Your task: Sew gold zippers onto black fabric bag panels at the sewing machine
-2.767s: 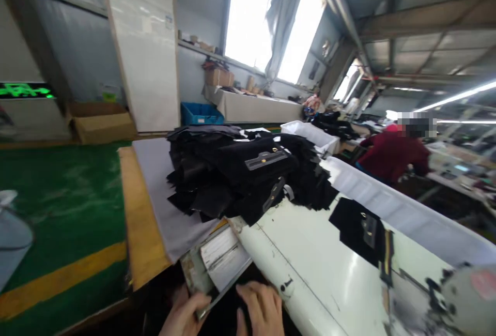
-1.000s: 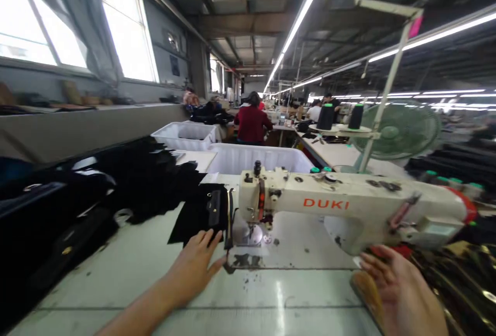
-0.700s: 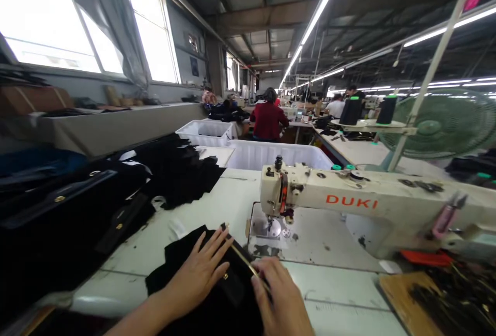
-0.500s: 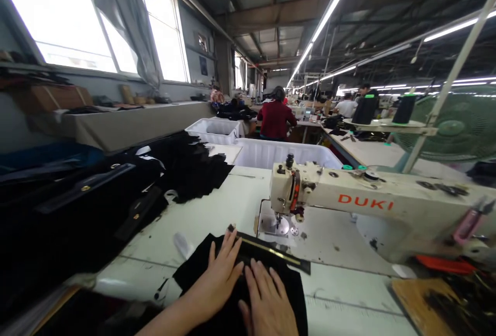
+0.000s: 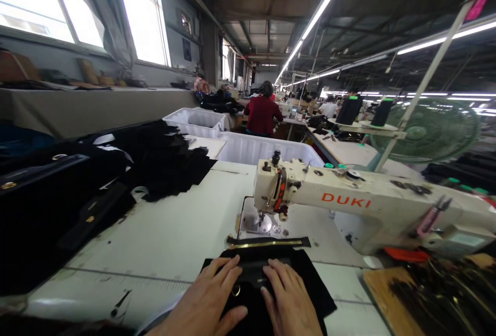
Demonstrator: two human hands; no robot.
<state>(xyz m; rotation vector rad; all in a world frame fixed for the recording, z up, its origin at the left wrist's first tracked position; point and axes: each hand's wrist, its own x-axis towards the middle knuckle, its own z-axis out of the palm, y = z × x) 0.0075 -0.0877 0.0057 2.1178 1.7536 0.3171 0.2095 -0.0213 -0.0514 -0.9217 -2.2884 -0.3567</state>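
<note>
A black fabric piece with a gold zipper strip along its far edge lies on the white table, just in front of the sewing machine's needle plate. My left hand rests flat on the fabric's left part, fingers spread. Beside it my right hand presses flat on the fabric too, fingers stretched out. A small gold ring shows on the fabric between the hands. Behind the fabric stands the cream DUKI sewing machine.
A big heap of black fabric pieces covers the table's left side. White bins stand behind the table. A wooden board with dark zippers lies at the right. A green fan and thread cones stand beyond. A person in red sits far ahead.
The view swung from the left of the table to the machine. My hands pulled the black piece toward me and turned it; the zipper now lies level across, both hands flat on it.
</note>
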